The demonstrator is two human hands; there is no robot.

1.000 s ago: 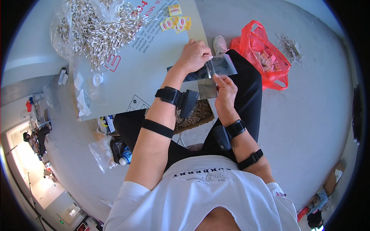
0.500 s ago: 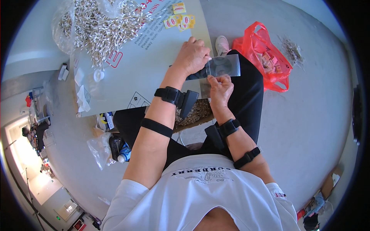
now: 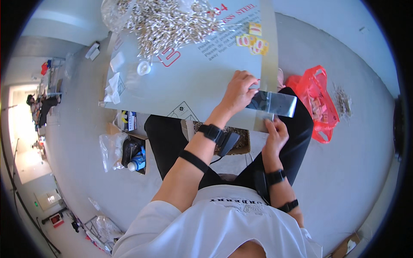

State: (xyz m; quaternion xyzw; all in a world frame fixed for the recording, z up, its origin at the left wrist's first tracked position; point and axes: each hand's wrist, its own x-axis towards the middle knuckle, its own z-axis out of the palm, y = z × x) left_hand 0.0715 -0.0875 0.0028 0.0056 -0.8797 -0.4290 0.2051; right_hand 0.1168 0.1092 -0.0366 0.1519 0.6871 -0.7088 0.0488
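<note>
A small clear plastic bag [image 3: 273, 103] is held flat between the two hands, just off the near right corner of the pale board [image 3: 189, 81] that serves as a work surface, above the lap. Its left end is pinched by the left hand [image 3: 239, 91], fingers curled closed over the edge. Its near edge is gripped by the right hand [image 3: 275, 134], thumb and fingertips closed on the film from below. What the bag holds cannot be told.

For the step to go well, the bag is best kept taut and level between both grips, with the mouth kept free of the fingers, so the film is not creased.

Farther off, at the far side of the board, a heap of small pale metal parts [image 3: 167, 21] is spread, with yellow tags [image 3: 253, 39] to its right. A red plastic bag [image 3: 316, 101] lies on the floor to the right.
</note>
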